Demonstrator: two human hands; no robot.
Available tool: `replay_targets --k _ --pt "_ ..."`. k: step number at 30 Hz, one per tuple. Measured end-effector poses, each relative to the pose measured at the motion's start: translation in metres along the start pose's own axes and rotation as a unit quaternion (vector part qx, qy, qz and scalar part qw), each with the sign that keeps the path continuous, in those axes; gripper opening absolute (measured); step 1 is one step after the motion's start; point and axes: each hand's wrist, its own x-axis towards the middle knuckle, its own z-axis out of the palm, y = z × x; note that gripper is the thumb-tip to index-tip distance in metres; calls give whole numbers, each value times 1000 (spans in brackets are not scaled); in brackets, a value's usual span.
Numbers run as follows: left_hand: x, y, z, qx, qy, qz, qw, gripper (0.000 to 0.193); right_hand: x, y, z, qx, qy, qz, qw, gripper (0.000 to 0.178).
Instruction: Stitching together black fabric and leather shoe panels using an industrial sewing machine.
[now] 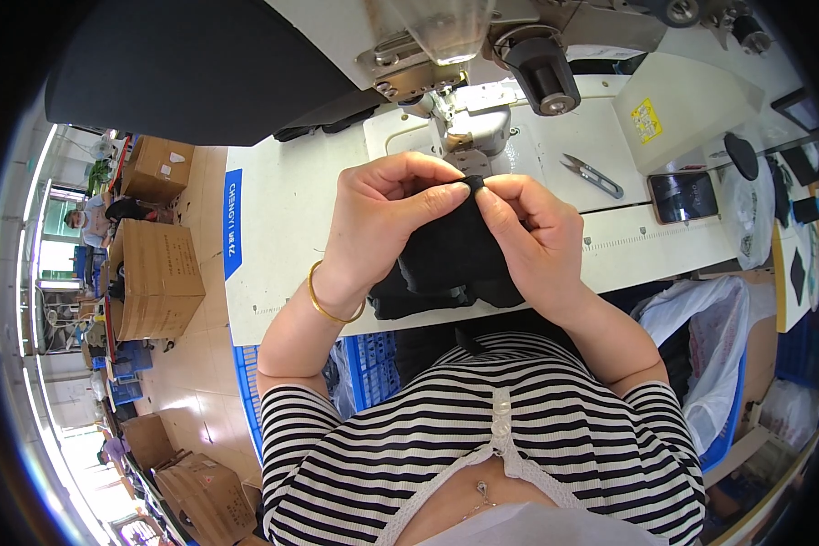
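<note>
Both hands meet at the upper edge of a black fabric piece [455,255], just in front of the sewing machine's needle area [469,127]. My left hand [387,205] pinches that edge between thumb and forefinger; a gold bangle [323,296] circles its wrist. Close beside it, my right hand [537,232] pinches the same edge, thumb toward me. The cloth hangs down from the fingers, folded and bunched, over the front edge of the white machine table [291,246]. Its parts behind the fingers are hidden.
Thread snips [593,176] and a phone [682,197] lie right of the machine. A large black panel [200,73] covers the back left. Blue crates [370,364] stand under the table, and a white-lined blue bin [701,337] at the right. Cardboard boxes [159,278] line the left aisle.
</note>
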Motion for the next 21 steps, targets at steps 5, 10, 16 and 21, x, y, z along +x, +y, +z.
replay_targets --k 5,10,16,21 --pt "7 -8 -9 -16 25 9 1000 13 -3 -3 -4 -28 -31 35 999 13" --pt "16 -11 -17 -89 54 -8 995 12 -11 4 -7 -40 -42 38 998 17" --pt "30 -12 -21 -122 57 -64 989 12 -6 13 -2 9 -29 62 998 20" --pt "46 -7 -24 -109 51 -98 988 12 3 9 1 70 -13 91 993 21"
